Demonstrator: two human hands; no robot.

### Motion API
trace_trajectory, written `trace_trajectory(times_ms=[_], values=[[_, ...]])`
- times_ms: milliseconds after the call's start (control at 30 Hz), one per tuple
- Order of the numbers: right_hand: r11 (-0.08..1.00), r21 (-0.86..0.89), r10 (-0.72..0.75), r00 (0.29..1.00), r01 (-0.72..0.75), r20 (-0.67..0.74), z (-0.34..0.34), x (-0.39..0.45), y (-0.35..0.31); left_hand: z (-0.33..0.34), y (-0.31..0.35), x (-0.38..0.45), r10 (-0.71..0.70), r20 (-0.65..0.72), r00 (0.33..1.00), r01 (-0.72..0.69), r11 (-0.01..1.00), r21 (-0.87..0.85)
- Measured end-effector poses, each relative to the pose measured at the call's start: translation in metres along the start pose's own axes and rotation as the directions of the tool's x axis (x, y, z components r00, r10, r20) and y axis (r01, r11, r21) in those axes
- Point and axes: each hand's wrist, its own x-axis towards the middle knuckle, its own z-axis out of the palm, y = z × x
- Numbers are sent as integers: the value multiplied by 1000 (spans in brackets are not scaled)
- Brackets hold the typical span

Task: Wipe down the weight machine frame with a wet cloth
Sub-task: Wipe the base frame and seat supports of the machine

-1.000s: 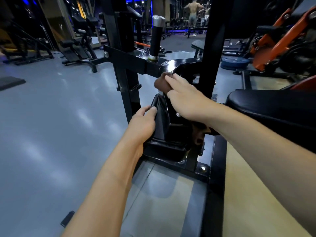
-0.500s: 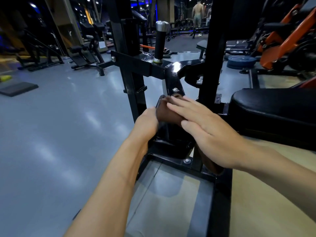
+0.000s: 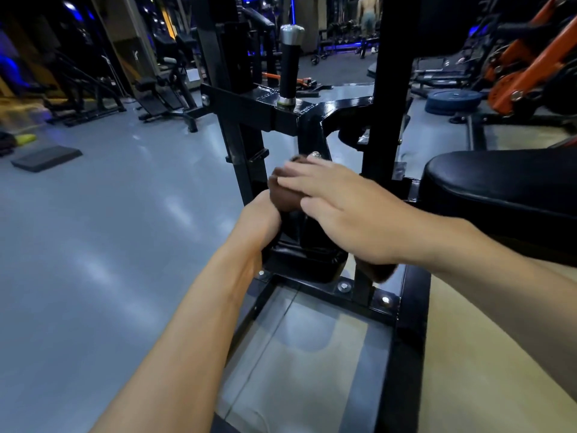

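The black frame (image 3: 315,120) of the weight machine is standing directly ahead of the person, its uprights running vertical and its base rails lying flat on the floor (image 3: 93,229), running away from the viewer. A slanted black bracket (image 3: 307,245) is rising from the base toward the crossbar, its long axis tilting up and away. The brown cloth (image 3: 285,198) is lying against the upper part of this bracket, with a second part of it showing below the right wrist near the base bolts. The right hand (image 3: 340,214) is pressing flat on the cloth with fingers straight and spread, pointing left and slightly up. The left hand (image 3: 259,220) is gripping the left edge of the bracket just below the cloth, fingers curled round it and touching the cloth. A black post with a chrome cap (image 3: 290,64) is standing upright on the crossbar, and a black padded seat (image 3: 505,185) is lying to the right. Compared with half a second earlier, the right hand and cloth are sitting at much the same spot on the bracket, the fingertips reaching slightly further left over the left hand; one second ago they were working higher, at the crossbar joint. The left hand is keeping its hold.
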Motion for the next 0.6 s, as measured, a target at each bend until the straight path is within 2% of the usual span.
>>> trace_trajectory(times_ms=[100, 267, 400, 600], values=[[999, -14, 41, 999, -41, -1, 2, -5, 2, 2, 2, -1, -6, 24, 1000, 7, 1000, -9], [980, -59, 190, 982, -188, 16, -3, 65, 28, 3, 1, 2, -33, -26, 999, 34, 998, 46], [972, 37, 235, 972, -234, -30, -9, 111, 50, 3, -1, 4, -47, -41, 998, 46, 999, -19], [971, 115, 226, 965, -211, -133, 2, 79, 44, 3, 1, 2, -36, -51, 998, 31, 995, -90]])
